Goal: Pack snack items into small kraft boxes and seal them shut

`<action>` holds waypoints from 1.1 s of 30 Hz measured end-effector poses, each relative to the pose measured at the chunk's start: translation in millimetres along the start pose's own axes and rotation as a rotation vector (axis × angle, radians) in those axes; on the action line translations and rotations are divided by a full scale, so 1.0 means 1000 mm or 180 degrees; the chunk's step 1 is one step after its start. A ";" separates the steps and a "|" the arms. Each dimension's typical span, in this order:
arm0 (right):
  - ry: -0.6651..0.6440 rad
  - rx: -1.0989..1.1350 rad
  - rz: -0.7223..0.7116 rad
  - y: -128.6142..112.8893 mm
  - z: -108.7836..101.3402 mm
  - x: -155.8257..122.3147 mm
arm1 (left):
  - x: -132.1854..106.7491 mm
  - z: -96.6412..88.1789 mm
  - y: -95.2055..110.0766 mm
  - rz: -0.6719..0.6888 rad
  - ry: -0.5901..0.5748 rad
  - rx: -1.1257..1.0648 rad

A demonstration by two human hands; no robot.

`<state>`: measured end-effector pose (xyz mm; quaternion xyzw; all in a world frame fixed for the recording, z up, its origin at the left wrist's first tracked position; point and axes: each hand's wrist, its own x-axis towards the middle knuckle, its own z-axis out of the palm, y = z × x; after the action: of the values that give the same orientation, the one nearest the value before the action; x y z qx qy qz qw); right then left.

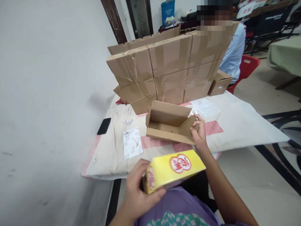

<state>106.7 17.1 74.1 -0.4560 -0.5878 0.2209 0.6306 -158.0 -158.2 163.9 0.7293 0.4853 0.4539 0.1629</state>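
My left hand [138, 188] is wrapped round one end of a yellow box [162, 169] with red and white lettering, held in front of my body below the table edge. An open brown cardboard box [169, 136] rests on the table with its inside facing up. At its right end, my right hand [199, 131] grips the cardboard side, fingers curled over the edge. Inside the cardboard box I see only bare cardboard.
Taped cartons [171, 69] form a wall across the table. A phone [104, 126], a drawn-on paper [133, 143] and crumpled foil [128, 121] lie left. A white patterned sheet [205, 107] and small carton [219, 84] lie right. Behind sits a person in a blue shirt [235, 53].
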 end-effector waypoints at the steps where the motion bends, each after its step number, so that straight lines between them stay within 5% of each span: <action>1: 0.0015 -0.0007 -0.0077 0.001 0.001 -0.001 | 0.012 -0.015 0.003 0.0047 0.0115 0.0045; 6: 0.0226 -0.0064 -0.0407 0.007 0.005 -0.007 | 0.093 -0.063 0.007 0.0427 0.0599 0.1395; 12: -0.0239 -0.0012 -0.0649 0.017 0.010 -0.013 | 0.146 -0.052 0.027 0.1416 0.0363 0.1609; 14: -0.0429 0.0036 -0.0698 0.022 0.015 -0.017 | 0.150 -0.041 0.030 0.1617 0.0084 0.1790; 17: -0.0410 0.0057 -0.0680 0.023 0.023 -0.026 | 0.156 -0.023 0.025 0.1680 -0.0963 0.2445; 21: -0.0467 -0.0053 -0.0692 0.006 0.033 -0.038 | 0.165 -0.007 0.000 0.1092 -0.1773 0.3325; 26: -0.0476 -0.0026 -0.0822 -0.021 0.037 -0.038 | 0.169 0.003 -0.047 0.0448 -0.2399 0.3482; 33: -0.0515 0.0119 -0.0952 -0.019 0.032 -0.024 | 0.161 0.030 -0.099 0.0400 -0.2372 0.2589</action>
<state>67.0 -1.6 73.2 -0.3323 -0.6938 0.1715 0.6154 -170.1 32.9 161.3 0.8722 0.4866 -0.0499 0.0015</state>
